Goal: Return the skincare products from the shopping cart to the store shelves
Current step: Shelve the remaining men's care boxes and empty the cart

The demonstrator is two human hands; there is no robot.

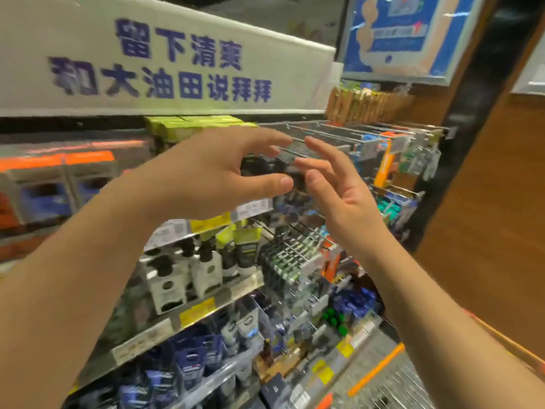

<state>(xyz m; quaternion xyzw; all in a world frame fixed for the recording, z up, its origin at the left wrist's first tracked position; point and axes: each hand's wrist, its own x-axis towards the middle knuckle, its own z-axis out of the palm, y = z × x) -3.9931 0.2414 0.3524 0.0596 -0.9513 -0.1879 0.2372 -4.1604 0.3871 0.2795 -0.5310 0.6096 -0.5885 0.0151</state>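
Note:
Both my hands are raised in front of the upper store shelf. My left hand has its fingers spread and curved, with nothing in it. My right hand is open too, palm turned left, fingertips close to the left hand's. Between and behind the fingers sit dark products on the shelf; the picture is blurred and I cannot tell whether a finger touches them. Lime-green boxes stand above the left hand. The shopping cart's wire basket with an orange rim shows at the bottom right.
A white banner with blue characters tops the shelves. White pump bottles stand on the middle shelf, blue packs below. Metal peg hooks with hanging goods jut out on the right. A brown wooden wall lies beyond.

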